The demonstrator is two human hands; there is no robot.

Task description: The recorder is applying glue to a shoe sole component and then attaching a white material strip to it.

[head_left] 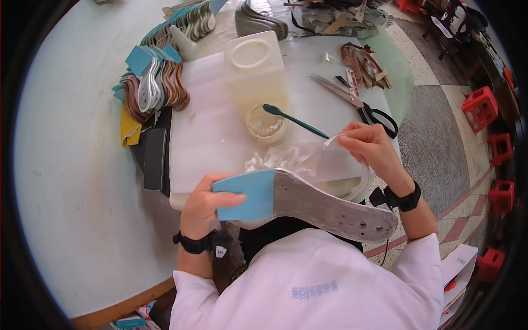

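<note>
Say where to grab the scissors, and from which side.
By the black handles, probably coming from the right and near side: the scissors lie flat, pointed blades aimed away and left, handle loops turned near and right.

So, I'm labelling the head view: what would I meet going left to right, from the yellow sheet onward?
Yellow sheet, dark phone-like slab, left hand, round tub of whitish paste, right hand, red plastic stools at far right.

The blue panel (257, 190) looks smooth and matt
</note>
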